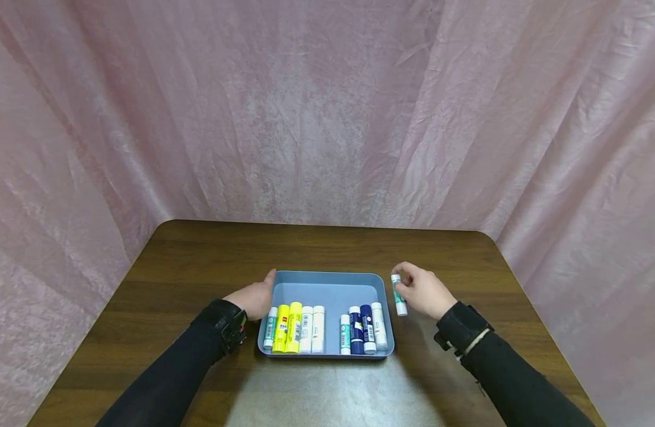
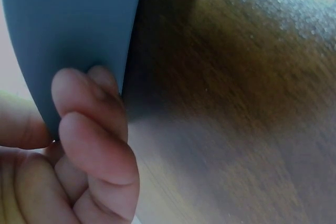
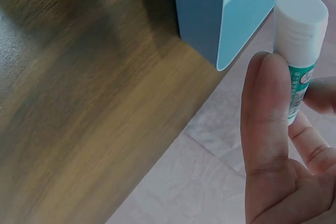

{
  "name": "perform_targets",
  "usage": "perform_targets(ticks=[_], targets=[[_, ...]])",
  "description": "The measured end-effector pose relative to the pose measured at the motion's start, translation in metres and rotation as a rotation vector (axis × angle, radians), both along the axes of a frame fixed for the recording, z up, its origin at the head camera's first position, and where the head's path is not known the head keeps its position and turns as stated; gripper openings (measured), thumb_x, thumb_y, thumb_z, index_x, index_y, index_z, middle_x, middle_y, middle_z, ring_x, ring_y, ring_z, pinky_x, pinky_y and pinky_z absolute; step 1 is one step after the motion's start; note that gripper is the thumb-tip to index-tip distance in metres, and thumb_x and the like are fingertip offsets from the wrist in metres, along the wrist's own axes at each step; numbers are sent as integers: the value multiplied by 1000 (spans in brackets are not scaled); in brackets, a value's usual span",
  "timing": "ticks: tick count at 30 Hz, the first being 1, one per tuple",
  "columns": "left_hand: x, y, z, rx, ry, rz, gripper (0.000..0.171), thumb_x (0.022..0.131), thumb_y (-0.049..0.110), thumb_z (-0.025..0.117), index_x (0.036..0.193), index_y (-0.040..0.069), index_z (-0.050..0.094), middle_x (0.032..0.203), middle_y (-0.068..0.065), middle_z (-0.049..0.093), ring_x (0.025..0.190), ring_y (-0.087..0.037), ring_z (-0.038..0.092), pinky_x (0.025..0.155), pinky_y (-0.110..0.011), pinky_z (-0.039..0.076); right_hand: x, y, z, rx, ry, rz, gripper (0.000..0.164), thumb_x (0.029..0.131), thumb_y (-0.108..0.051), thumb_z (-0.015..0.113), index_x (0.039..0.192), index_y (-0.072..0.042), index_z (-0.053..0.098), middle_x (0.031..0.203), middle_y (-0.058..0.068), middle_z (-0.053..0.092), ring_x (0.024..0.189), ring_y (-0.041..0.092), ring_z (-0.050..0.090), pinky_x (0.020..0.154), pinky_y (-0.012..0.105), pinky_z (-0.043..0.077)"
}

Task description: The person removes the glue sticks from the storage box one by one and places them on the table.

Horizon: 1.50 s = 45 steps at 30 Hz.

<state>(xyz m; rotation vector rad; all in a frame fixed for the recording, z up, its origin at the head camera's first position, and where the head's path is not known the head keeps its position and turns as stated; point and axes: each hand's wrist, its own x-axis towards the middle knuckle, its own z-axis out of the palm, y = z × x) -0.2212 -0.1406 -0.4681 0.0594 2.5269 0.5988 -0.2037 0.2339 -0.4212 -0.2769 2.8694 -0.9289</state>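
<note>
A blue-grey tray [image 1: 327, 290] lies on the table with two groups of glue sticks in it. My left hand [image 1: 254, 298] grips its left wall; in the left wrist view the thumb is at the rim and curled fingers [image 2: 97, 145] press the outer side. Just right of the tray, my right hand [image 1: 423, 290] pinches a small white-and-green glue stick [image 1: 399, 305] between thumb and fingers. Its white cap [image 3: 301, 22] points up in the right wrist view. In the tray's left group are yellow glue sticks [image 1: 287, 327]; dark blue ones [image 1: 362, 329] are in the right group.
White glue sticks [image 1: 312, 330] stand beside the yellow ones, and a gap separates the two groups. A small green-labelled glue stick [image 1: 345, 335] begins the right group. The wooden table [image 1: 199, 261] has rounded far corners, with a pink curtain [image 1: 327, 118] behind it.
</note>
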Motion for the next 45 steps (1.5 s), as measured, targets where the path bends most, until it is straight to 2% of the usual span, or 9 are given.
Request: perform_targets(ticks=[2,9,22,35,45], targets=[[0,0,0,1,3,-3,79,103,12,51,164,9,0,99,-9,66,65,-24,61,56,-31,44,-1,1,-1,2,-3,-6,24,97,-15,61,120,-8,63,77,3,49,60,16,45,54,29,34],[0,-1,-1,7,-1,-9,77,105,12,48,164,9,-1,79,-9,62,58,-22,55,55,-30,42,-5,7,-6,9,-4,-9,25,97,-14,61,121,-7,63,75,2,50,61,16,47,54,29,36],[1,-1,-1,6,-4,-3,78,105,14,49,164,10,-1,78,-9,62,59,-23,55,55,-30,42,-14,11,-19,56,-48,-56,26,97,-16,63,122,-7,64,81,6,56,67,18,53,58,29,39],[0,1,-1,1,-5,-11,77,106,15,49,164,10,-2,76,-9,61,56,-21,52,53,-29,42,-17,12,-32,88,-38,-38,27,93,-12,63,120,-5,65,80,5,59,65,17,53,57,29,40],[0,0,-1,-6,-1,-11,76,107,17,48,164,9,-1,76,-9,60,57,-21,53,53,-29,43,-20,11,-43,138,-50,-32,26,95,-13,65,119,-5,65,82,6,60,68,18,55,59,29,41]])
